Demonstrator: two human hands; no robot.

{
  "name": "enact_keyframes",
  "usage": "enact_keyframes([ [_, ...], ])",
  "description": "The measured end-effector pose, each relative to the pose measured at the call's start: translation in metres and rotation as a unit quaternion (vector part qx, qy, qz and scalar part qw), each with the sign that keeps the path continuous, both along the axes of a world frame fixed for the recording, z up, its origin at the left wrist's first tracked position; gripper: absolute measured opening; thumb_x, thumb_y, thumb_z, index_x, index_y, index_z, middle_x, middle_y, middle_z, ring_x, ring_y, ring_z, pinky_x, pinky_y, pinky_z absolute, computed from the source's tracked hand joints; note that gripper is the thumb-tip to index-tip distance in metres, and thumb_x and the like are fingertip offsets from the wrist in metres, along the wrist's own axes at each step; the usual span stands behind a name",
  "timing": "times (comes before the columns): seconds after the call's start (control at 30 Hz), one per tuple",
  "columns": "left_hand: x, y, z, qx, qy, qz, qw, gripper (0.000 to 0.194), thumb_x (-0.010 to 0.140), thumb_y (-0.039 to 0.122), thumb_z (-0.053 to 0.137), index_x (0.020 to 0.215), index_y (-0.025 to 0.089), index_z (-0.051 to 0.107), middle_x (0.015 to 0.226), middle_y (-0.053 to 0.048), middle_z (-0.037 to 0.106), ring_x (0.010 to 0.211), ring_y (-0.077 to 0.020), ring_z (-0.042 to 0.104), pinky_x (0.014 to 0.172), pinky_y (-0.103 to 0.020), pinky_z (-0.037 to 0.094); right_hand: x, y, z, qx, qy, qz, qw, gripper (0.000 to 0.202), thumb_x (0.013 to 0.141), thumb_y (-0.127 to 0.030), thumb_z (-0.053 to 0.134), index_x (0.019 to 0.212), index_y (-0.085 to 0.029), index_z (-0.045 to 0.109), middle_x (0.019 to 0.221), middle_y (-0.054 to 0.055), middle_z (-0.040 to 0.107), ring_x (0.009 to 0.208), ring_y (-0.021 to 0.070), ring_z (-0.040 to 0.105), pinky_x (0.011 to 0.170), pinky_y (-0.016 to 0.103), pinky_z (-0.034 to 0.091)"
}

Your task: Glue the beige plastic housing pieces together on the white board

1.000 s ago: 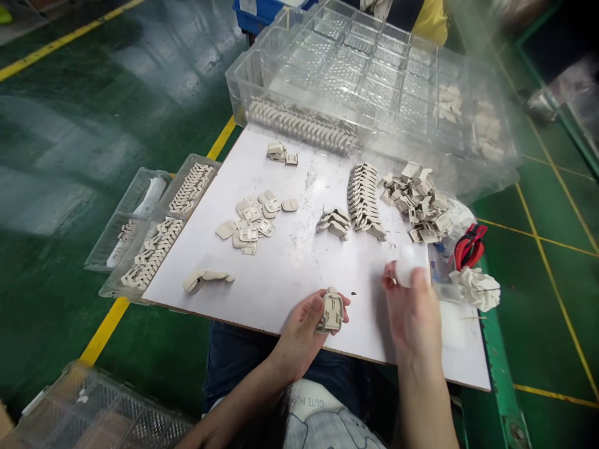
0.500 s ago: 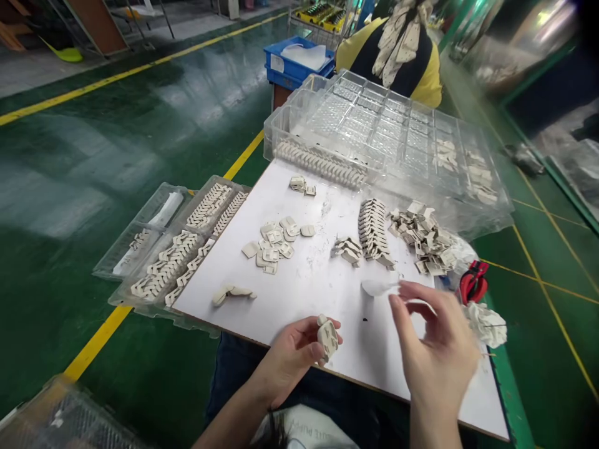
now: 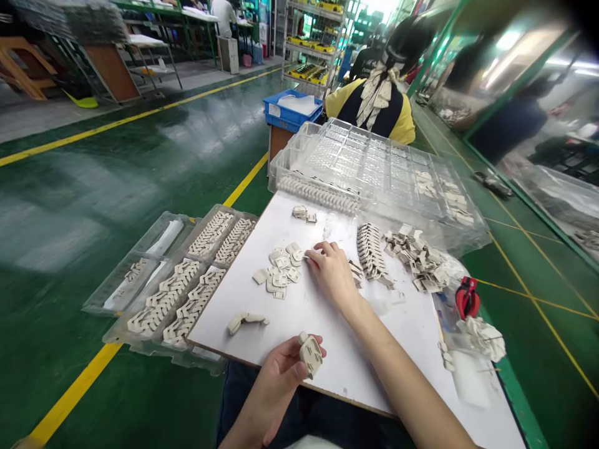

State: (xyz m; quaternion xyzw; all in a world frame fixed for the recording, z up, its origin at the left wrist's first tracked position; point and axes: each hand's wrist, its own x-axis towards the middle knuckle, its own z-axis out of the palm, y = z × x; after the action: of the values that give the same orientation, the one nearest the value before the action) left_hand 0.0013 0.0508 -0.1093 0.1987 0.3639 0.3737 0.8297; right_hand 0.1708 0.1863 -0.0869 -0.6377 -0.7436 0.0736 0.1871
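On a board [image 3: 327, 337], loose parts [image 3: 279, 271] lie left, a stacked row [image 3: 372, 252] right, compartment trays [image 3: 384, 168] behind it.

Bare board [image 3: 322, 318] between flat pieces [image 3: 279, 272] and stacked row [image 3: 372, 252]

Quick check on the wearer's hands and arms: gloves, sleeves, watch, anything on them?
No gloves on either hand. The left hand and the right hand are both bare, and both forearms are uncovered as far as the frame shows, so no sleeve reaches into view. No watch, bracelet or ring is visible, and no tape or finger cots on the fingertips. Nails look short and unpainted, though the picture is too soft to be sure.
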Motion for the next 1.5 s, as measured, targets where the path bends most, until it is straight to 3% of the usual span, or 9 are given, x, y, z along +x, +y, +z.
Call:
enact_keyframes([
  [0.2,-0.013,0.007,-0.012,0.019,0.02,0.003,1.0,0.059,0.062,0.062,0.086,0.107,0.025,0.078,0.122,-0.011,0.07,0.127,-0.033,0.053,0.106,-0.04,0.04,-0.002,-0.036,0.035,0.0,0.185,-0.002,0.983,0.027,0.102,-0.031,0.047,0.115,-0.021,0.069,0.091,0.006,0.066,0.079,0.0175,0.061,0.075,0.032,0.05],
  [0.33,-0.01,0.012,-0.001,0.051,-0.024,0.02,0.998,0.051,0.063,0.064,0.084,0.101,0.03,0.08,0.148,-0.006,0.057,0.143,-0.033,0.04,0.104,-0.036,0.043,0.004,-0.094,0.045,-0.166,0.566,-0.028,0.807,0.031,0.085,-0.042,0.074,0.104,-0.024,0.056,0.076,-0.003,0.067,0.07,0.0139,0.063,0.071,0.027,0.048],
  [0.47,0.01,0.01,0.014,0.087,-0.063,-0.049,0.993,0.051,0.059,0.066,0.085,0.091,0.026,0.08,0.147,-0.009,0.057,0.141,-0.0391,0.044,0.111,-0.045,0.039,0.013,-0.131,0.031,-0.234,0.682,-0.056,0.691,0.045,0.075,-0.043,0.084,0.083,-0.023,0.045,0.07,-0.004,0.066,0.062,0.0117,0.06,0.063,0.025,0.046],
  [0.93,0.048,-0.001,0.02,0.166,-0.025,-0.172,0.971,0.045,0.057,0.06,0.089,0.09,0.03,0.084,0.145,-0.011,0.059,0.14,-0.0412,0.044,0.116,-0.049,0.03,0.046,-0.169,0.014,-0.173,0.743,-0.158,0.627,0.048,0.066,-0.037,0.09,0.075,-0.022,0.045,0.063,-0.006,0.059,0.057,0.009,0.052,0.054,0.021,0.042],
  [1.07,0.057,-0.004,0.019,0.145,-0.045,-0.171,0.974,0.047,0.057,0.063,0.087,0.09,0.029,0.084,0.141,-0.011,0.061,0.137,-0.0411,0.047,0.114,-0.048,0.034,0.042,-0.178,0.021,-0.161,0.743,-0.171,0.627,0.043,0.071,-0.039,0.087,0.075,-0.022,0.047,0.064,-0.006,0.06,0.056,0.0082,0.052,0.055,0.021,0.043],
  [1.17,0.06,-0.01,0.017,0.102,-0.057,-0.15,0.982,0.048,0.059,0.064,0.086,0.089,0.027,0.083,0.141,-0.01,0.061,0.14,-0.0401,0.044,0.114,-0.047,0.035,0.053,-0.187,0.027,-0.124,0.688,-0.203,0.686,0.036,0.075,-0.044,0.082,0.077,-0.022,0.054,0.068,-0.002,0.065,0.06,0.0115,0.056,0.059,0.025,0.047],
  [1.3,0.059,-0.016,0.008,-0.007,-0.078,-0.095,0.992,0.046,0.062,0.061,0.086,0.095,0.029,0.082,0.148,-0.007,0.058,0.143,-0.0367,0.043,0.115,-0.044,0.037,0.115,-0.2,0.034,0.135,0.424,-0.35,0.824,0.03,0.079,-0.048,0.077,0.081,-0.021,0.066,0.076,0.002,0.067,0.067,0.0152,0.058,0.067,0.03,0.048],
  [1.37,0.061,-0.017,0.0,-0.046,-0.112,-0.075,0.99,0.043,0.066,0.06,0.085,0.098,0.031,0.081,0.148,-0.007,0.059,0.143,-0.0346,0.044,0.111,-0.042,0.04,0.156,-0.202,0.036,0.303,0.278,-0.451,0.792,0.032,0.08,-0.048,0.075,0.092,-0.02,0.068,0.081,0.003,0.064,0.072,0.0168,0.057,0.071,0.032,0.047],
  [1.5,0.07,-0.013,-0.013,-0.073,-0.176,-0.058,0.98,0.036,0.072,0.055,0.082,0.101,0.033,0.081,0.14,-0.006,0.065,0.137,-0.03,0.051,0.101,-0.035,0.047,0.207,-0.197,0.034,0.193,0.091,-0.444,0.87,0.039,0.08,-0.054,0.069,0.096,-0.019,0.073,0.075,0.002,0.062,0.063,0.0166,0.05,0.066,0.033,0.042],
])
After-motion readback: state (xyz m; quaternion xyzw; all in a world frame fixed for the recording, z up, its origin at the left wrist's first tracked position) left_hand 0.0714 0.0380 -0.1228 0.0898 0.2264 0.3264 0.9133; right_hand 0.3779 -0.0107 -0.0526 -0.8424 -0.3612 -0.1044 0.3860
